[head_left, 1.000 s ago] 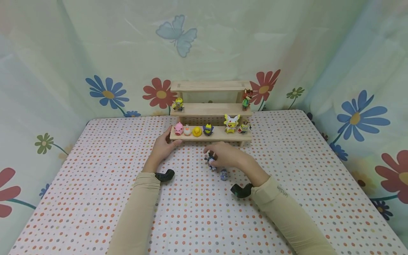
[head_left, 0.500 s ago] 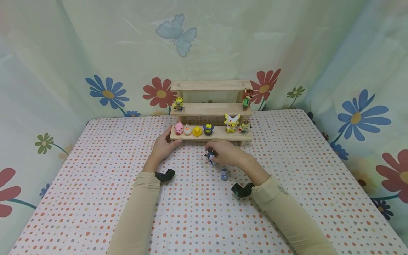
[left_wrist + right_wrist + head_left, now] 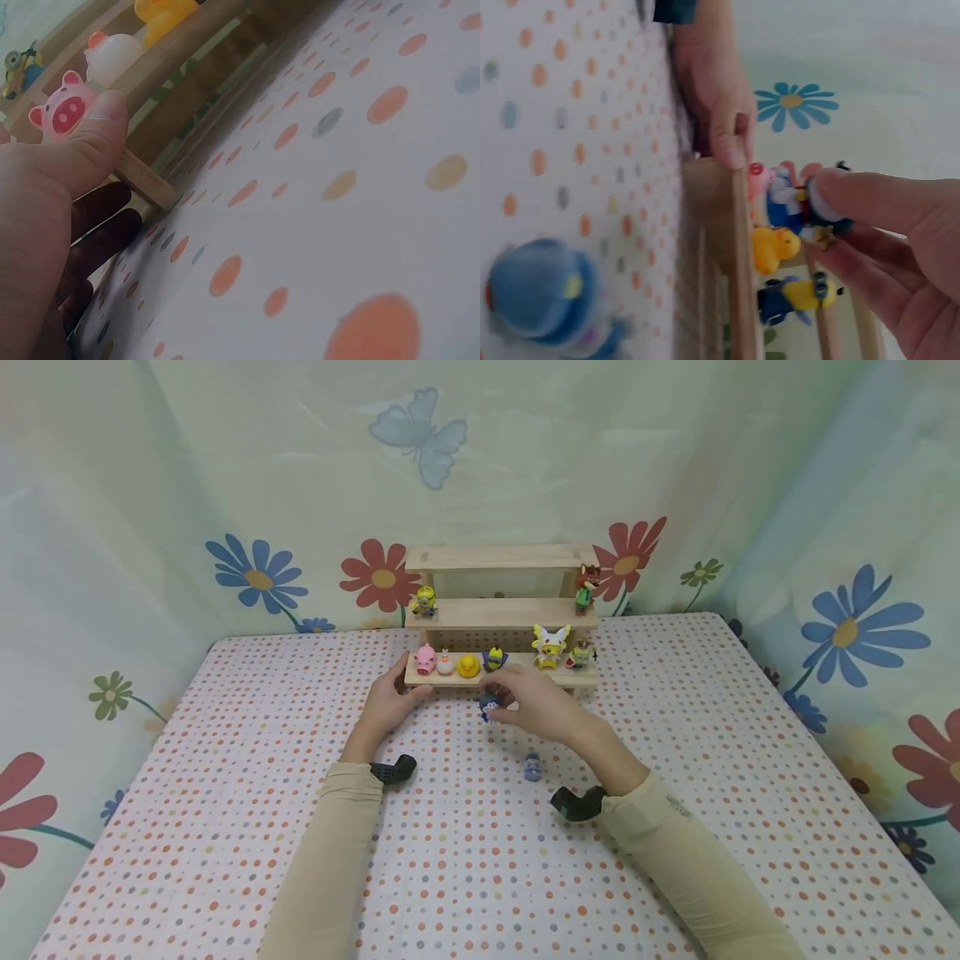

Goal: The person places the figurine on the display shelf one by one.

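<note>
My right hand pinches a small dark-blue and white figurine by its dark top, between thumb and fingers. It hangs just in front of the bottom tier; in the right wrist view the figurine appears tilted by the camera. With my left hand I grip the left end of the wooden tiered shelf, thumb at the front edge beside the pink pig. Along the bottom tier stand a white hen-like toy, a yellow duck and a caped yellow figure.
On the table, a blue-grey figurine stands below my right hand. Further right on the bottom tier are a white-eared yellow figure and a crowned figure. The middle tier bears a minion and a fox figure.
The dark-blue figurine has risen off the table in my right hand and come forward to the shelf's front, slightly left. My left hand stays at the shelf's end.
</note>
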